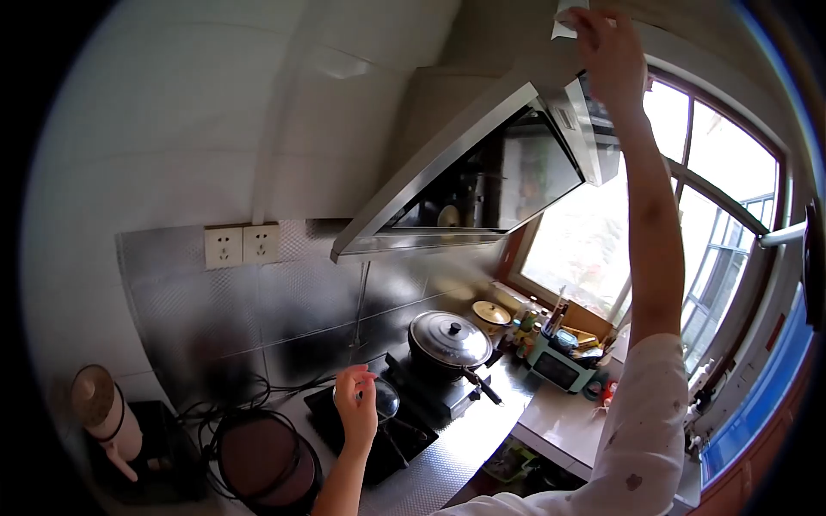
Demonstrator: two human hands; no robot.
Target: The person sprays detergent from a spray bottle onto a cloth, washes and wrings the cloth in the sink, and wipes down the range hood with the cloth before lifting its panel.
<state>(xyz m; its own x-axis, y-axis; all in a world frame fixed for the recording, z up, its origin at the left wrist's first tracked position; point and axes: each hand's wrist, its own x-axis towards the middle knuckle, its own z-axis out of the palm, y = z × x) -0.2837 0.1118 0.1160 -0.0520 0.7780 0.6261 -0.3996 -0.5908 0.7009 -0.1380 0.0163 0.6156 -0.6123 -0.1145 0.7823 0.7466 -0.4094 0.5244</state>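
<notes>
My right hand (613,60) is stretched high at the top of the view, above the range hood (490,172). Its fingers are closed on a white piece (564,27) that looks like cloth or paper, partly cut off by the frame edge. Lower down, my left hand (355,404) is raised over the gas stove, its fingers loosely curled with a gap at the thumb and nothing visible in them. Behind it, overlapped in this view, sits a small dark pan (385,401) on the left burner. A wok with a steel lid (452,341) stands on the right burner.
Two wall sockets (242,246) sit above the metal backsplash. At the left are a pink cup-like appliance (112,421), black cables and a round brown-topped appliance (258,456). Beyond the wok stand a yellow lidded pot (490,315), bottles and a green utensil box (555,368) by the window.
</notes>
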